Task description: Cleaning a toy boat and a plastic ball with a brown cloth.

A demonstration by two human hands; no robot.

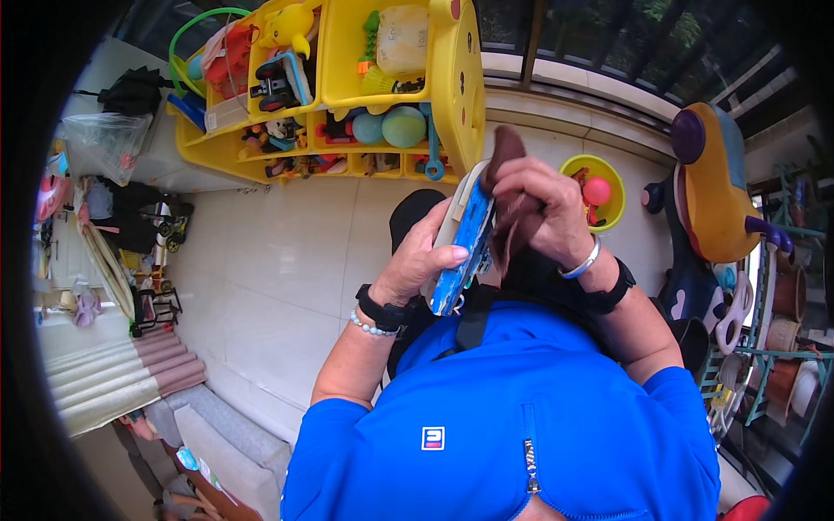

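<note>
My left hand (427, 254) grips a blue and off-white toy (464, 238) at its near left side, the thumb lying on the blue face. The toy is long and tilted, and small details show along its right edge; its exact kind I cannot tell. In my right hand (544, 202) is a bunched dark brown cloth (511, 218), pinched between fingers and thumb. Part of the cloth sticks up past the fingers and touches or overlaps the toy's upper right edge. Both hands are above my lap.
A yellow toy rack (466, 98) with bins of toys stands ahead. To its right, a yellow-green bucket (619, 202) holds a pink ball. A yellow and purple ride-on toy (717, 189) and a green plant stand (782, 355) are at the right. A grey sofa (228, 430) sits lower left.
</note>
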